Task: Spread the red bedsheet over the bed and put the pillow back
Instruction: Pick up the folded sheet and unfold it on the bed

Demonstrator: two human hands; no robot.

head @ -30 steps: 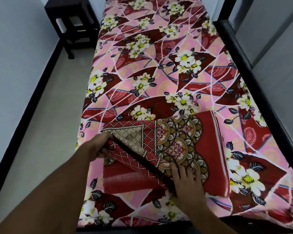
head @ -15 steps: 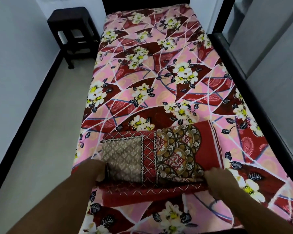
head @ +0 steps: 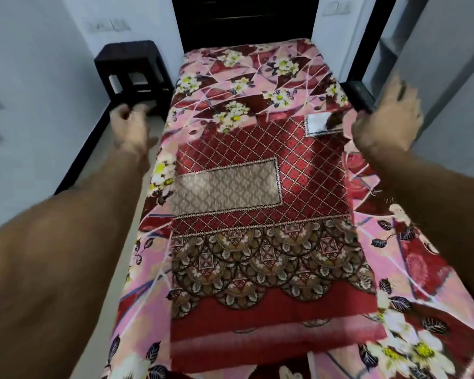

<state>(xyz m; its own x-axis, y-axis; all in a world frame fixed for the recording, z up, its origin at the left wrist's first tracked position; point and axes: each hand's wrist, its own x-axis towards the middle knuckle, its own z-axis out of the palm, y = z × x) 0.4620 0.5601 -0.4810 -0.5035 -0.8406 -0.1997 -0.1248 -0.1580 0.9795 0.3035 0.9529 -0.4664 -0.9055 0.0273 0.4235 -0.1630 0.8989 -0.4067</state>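
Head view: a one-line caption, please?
Left hand and right hand spread wide, flanking a partly unfolded red bedsheet on the bed.

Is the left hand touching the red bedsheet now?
Apart. Head view: flowered cover shows between the left hand and the red bedsheet's edge.

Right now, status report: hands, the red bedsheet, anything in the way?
Left hand raised, blurred, grip unclear; right hand raised, fingers straight, seemingly empty. Red bedsheet partly unfolded, a strip along the bed. Nothing on it; pillow not in view.
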